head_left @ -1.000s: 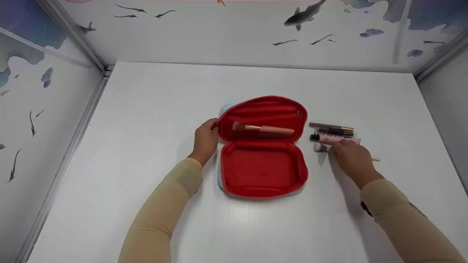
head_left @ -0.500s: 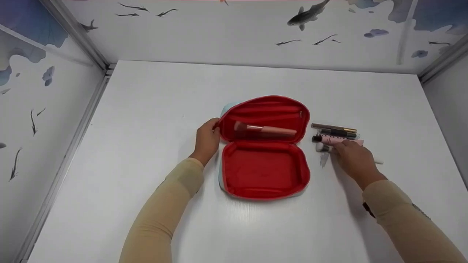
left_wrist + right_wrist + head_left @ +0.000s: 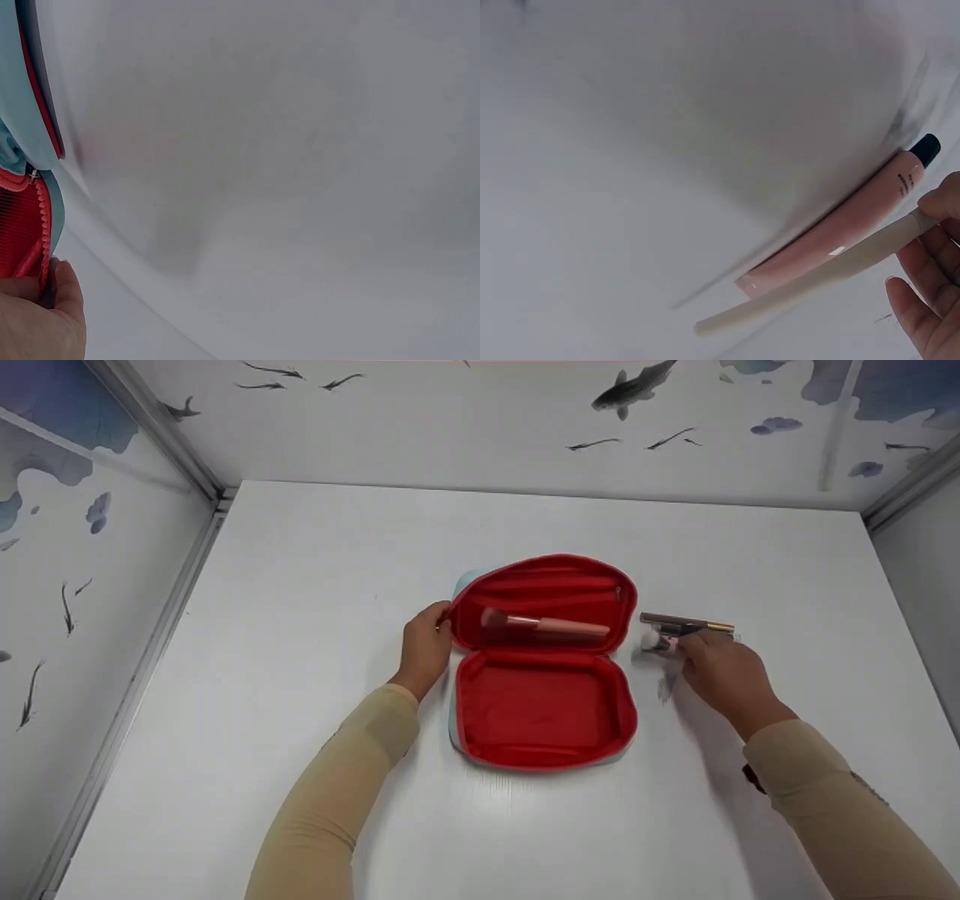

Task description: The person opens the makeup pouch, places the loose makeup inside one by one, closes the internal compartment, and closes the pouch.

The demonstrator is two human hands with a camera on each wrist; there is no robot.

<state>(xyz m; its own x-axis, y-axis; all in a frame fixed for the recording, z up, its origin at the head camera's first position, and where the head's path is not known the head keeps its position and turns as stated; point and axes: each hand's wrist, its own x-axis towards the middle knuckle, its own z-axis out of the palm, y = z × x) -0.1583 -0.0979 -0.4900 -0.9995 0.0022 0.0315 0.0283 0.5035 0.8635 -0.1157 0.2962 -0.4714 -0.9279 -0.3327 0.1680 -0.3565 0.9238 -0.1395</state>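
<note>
The left hand [image 3: 425,641], extended forward, pinches the left edge of the open red-lined cosmetic case [image 3: 544,712], while the right hand [image 3: 726,667], back uppermost, clamps the pale-handled makeup brush [image 3: 855,261] near the pink tube [image 3: 836,225], right of the case.

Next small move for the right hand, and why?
Probably carry the pale-handled brush left, over the open red-lined case: the right hand has it in its grip, the left hand holds the case's edge, and a pink-handled brush already lies inside.
</note>
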